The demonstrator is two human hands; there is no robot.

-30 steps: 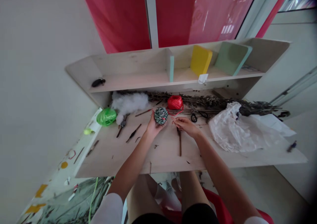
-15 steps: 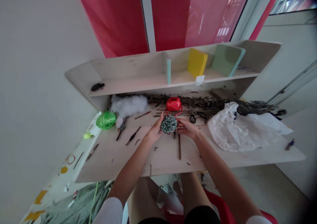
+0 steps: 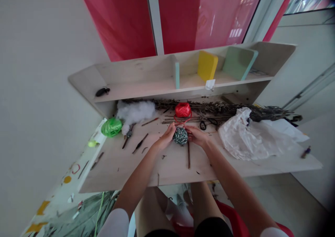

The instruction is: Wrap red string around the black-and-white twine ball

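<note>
Between my two hands is a round ball wound in dark green and white cord (image 3: pixel 180 135), held just above the desk. My left hand (image 3: pixel 167 136) grips its left side, thumb and fingers near the top edge. On the right side, my right hand (image 3: pixel 195 135) has its fingers bent against the ball and close to a red strand. That strand runs up to a ball of red plastic twine (image 3: pixel 183 110) lying just behind. The undersides of my fingers are partly hidden by the ball.
Black-handled scissors (image 3: pixel 203 124) lie behind my right hand, near a crumpled white plastic bag (image 3: pixel 243 139). White stuffing (image 3: pixel 138 111) and green twine (image 3: pixel 111 127) sit at the left. Thin sticks (image 3: pixel 188 156) are scattered about. Dried stems (image 3: pixel 220 108) line the back under the shelf (image 3: pixel 136 89).
The wound ball has tipped and shifted slightly toward me and to the right. My fingers have moved to its far edge, by the red strand.
</note>
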